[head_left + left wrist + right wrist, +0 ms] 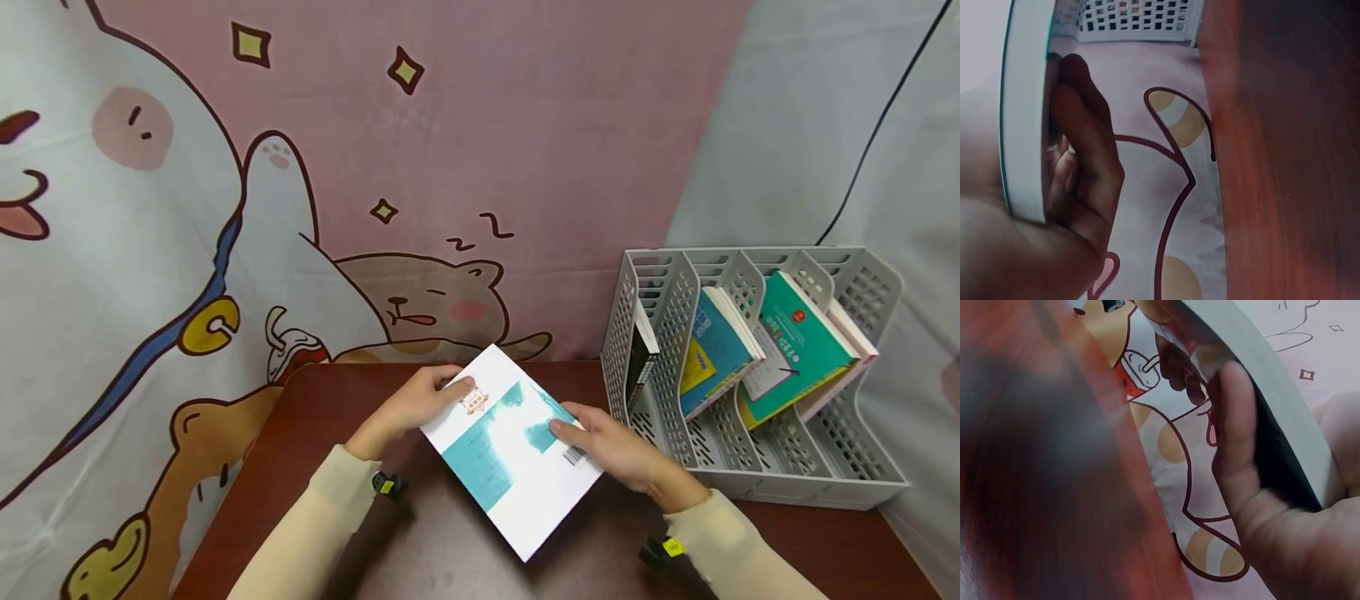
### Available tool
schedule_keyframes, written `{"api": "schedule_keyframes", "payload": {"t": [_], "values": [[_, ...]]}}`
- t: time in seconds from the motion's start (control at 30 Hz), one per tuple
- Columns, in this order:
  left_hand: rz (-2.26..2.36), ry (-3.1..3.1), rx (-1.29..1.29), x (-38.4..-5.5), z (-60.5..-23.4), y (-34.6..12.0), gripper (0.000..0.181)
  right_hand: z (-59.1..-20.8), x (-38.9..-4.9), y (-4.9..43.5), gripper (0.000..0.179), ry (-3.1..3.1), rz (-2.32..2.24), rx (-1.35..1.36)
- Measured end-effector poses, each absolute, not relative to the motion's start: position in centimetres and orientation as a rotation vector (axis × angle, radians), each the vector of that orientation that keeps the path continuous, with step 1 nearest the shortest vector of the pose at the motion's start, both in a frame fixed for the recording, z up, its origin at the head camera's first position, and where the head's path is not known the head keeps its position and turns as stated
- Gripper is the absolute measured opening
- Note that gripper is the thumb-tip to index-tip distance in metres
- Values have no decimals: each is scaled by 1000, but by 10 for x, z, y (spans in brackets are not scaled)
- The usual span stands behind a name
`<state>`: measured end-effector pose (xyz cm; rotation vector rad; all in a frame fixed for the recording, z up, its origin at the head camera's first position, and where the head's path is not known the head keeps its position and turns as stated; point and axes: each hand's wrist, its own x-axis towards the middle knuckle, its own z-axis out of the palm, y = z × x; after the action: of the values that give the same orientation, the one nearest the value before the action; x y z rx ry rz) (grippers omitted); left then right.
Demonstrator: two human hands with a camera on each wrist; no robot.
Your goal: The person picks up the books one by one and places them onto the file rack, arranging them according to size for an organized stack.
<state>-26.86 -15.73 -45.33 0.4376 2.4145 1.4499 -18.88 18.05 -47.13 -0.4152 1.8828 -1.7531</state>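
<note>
Both hands hold one book, white with a teal band and a barcode, tilted above the brown table. My left hand grips its upper left edge, thumb on the cover near a small orange emblem. At the right edge, my right hand pinches it with the thumb beside the barcode. The left wrist view shows the page block of the book edge-on, with curled fingers behind it. In the right wrist view, fingers curl under the dark underside of the book.
A grey divided file rack stands at the right of the table. Its compartments hold a dark spiral-bound book, a blue book, and a green book with a pinkish one behind. A cartoon-printed cloth hangs behind the table.
</note>
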Motion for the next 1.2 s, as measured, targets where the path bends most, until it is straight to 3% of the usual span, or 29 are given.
{"api": "schedule_keyframes", "payload": {"t": [0.17,0.4,0.77,0.97,1.2], "values": [[1670,2351,228,-274,-462,-160,45,-475,-185,176,59,1939,-1849,-317],[1918,2237,46,-261,-465,-136,66,-483,-182,154,47,1982,-2032,-109],[1858,2346,140,-224,-456,-92,63,-468,-182,126,40,2204,-2236,101],[1912,2409,140,-221,-457,-85,47,-468,-179,123,45,2183,-2220,152],[1909,2393,137,-227,-462,-91,45,-471,-178,127,42,2097,-2211,93]]}}
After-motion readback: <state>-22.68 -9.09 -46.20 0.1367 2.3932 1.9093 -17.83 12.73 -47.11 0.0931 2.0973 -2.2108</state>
